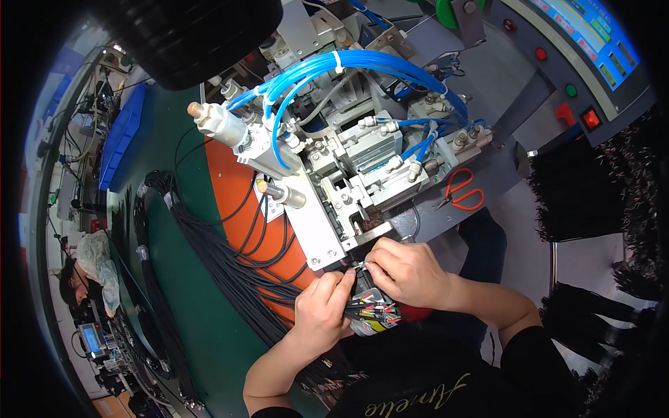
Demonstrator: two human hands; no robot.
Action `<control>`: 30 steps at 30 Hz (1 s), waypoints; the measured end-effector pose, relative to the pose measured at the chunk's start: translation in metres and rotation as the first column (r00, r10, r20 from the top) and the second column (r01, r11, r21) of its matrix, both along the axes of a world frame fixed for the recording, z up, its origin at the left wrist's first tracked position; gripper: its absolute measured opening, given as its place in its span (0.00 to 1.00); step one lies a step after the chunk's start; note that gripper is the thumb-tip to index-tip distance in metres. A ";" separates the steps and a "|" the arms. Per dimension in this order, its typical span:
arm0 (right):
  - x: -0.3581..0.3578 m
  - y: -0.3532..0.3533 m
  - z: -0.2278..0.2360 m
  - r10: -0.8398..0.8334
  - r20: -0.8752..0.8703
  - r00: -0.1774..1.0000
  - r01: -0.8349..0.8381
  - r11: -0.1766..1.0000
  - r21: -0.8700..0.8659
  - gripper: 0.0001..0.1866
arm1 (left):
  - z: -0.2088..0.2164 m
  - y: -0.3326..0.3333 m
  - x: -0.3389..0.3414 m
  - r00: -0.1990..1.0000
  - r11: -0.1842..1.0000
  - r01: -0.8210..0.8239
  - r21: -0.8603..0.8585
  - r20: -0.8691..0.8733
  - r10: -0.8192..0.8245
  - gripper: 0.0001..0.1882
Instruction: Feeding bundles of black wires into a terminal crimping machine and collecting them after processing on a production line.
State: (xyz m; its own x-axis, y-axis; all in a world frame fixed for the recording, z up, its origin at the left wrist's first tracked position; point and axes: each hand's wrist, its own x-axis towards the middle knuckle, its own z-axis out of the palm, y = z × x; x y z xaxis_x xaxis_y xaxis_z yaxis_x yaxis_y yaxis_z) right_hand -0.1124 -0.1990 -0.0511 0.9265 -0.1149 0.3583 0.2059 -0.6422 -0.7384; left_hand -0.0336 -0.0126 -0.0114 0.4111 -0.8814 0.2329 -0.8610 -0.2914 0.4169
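At the front of a metal pneumatic machine (380, 174), my two hands meet with their fingertips almost touching. My left hand (323, 306) is closed in a pinch on a black cable, whose end is mostly covered by the fingers. My right hand (404, 272) pinches something small and pale at the cable's end, too small to make out. Just below the hands lies a bunch of cable ends (376, 312) with red, white and green wires showing. Their black cables (230, 261) run in from the left, passing by my left hand.
Orange-handled scissors (463, 194) lie on the grey machine base, right of the hands. Blue air hoses (341, 63) arch over the machine. A lit screen (599, 42) and buttons (571, 90) are at upper right. Black cable bundles (578, 195) hang at right. A blue tray (124, 136) stands left.
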 end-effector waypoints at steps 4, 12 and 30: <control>-0.002 0.001 -0.002 -0.012 0.028 1.000 0.011 1.000 0.021 0.03 | 0.001 0.000 0.001 1.000 1.000 0.000 -0.002 -0.024 0.000 0.28; -0.003 0.004 -0.004 -0.029 0.028 0.999 0.028 0.999 0.042 0.03 | -0.001 0.001 0.001 0.996 0.999 -0.017 -0.044 -0.093 0.013 0.28; -0.002 0.005 -0.001 -0.036 0.082 0.996 0.041 0.997 -0.060 0.04 | 0.006 0.000 -0.002 0.998 0.996 0.060 0.071 0.022 -0.061 0.34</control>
State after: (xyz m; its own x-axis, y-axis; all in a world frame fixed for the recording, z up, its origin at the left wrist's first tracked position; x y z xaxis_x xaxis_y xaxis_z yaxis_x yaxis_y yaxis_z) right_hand -0.1141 -0.1944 -0.0517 0.8893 -0.1255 0.4397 0.2376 -0.6948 -0.6788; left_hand -0.0351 -0.0127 -0.0057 0.3514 -0.9189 0.1791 -0.8876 -0.2661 0.3761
